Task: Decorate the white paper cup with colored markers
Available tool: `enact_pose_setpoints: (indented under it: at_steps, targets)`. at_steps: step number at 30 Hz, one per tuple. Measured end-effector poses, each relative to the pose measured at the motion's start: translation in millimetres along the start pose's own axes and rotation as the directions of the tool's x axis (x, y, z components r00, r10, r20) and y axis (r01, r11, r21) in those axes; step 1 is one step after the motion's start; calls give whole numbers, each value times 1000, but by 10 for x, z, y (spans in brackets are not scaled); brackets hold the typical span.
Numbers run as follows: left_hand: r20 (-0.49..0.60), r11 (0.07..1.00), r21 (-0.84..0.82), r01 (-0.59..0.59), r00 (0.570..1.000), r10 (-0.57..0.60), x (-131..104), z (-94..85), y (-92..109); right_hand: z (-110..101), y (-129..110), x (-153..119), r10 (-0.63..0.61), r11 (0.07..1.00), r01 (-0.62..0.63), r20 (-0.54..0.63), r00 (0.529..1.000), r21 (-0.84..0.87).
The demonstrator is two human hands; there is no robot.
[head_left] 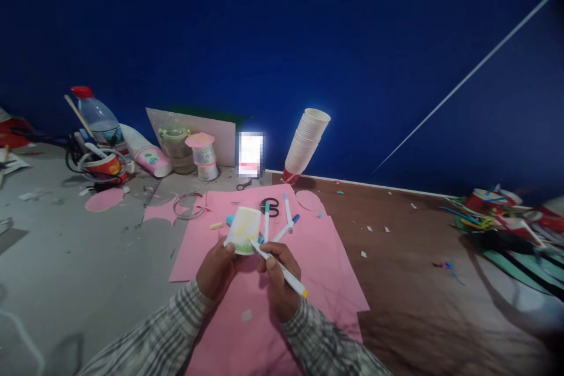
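My left hand [218, 267] grips a white paper cup [244, 226] that lies tilted on its side, its rim toward me. Green strokes run along the rim end, and faint yellow marks show higher on its wall. In my right hand [282, 276] is a white marker [286, 277] with a yellow end, its tip touching the cup near the green strokes. Pink paper sheets [308, 270] spread under both hands. Beyond the cup lie a green-capped marker [267, 220], a light-blue marker [288, 211], a dark-blue-capped marker [286, 230] and black-handled scissors [272, 207].
A leaning stack of paper cups [307, 144] stands against the blue wall. At left are a bottle [103, 123], a pink decorated cup [152, 158], a glass jar [176, 150] and a roll of tape [187, 205]. Craft scraps and a red cup [480, 202] are at right.
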State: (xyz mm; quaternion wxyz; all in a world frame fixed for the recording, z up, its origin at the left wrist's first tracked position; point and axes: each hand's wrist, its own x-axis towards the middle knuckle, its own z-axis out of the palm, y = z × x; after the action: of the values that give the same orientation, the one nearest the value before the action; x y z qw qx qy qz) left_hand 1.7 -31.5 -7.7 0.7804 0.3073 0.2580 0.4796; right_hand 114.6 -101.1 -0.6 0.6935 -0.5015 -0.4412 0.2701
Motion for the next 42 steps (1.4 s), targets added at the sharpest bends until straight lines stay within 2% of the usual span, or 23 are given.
enact_pose_setpoints:
  at_steps: [7,20,31,42]
  targets:
    - [-24,1000,-17,3,1000,-4,12,-4,-16,-5,2,3,-9,1000,9,-6,1000,-10]
    - [4,1000,-9,6,1000,-6,8,0,-13,-2,9,8,7,999,-7,-10,1000,32]
    - [-21,1000,-15,4,1000,-5,12,11,-10,21,-50,19,-18,1000,18,-59,998,1]
    - [-15,1000,-25,4,1000,-4,19,-8,-18,26,-64,28,-1,1000,2,-53,999,21]
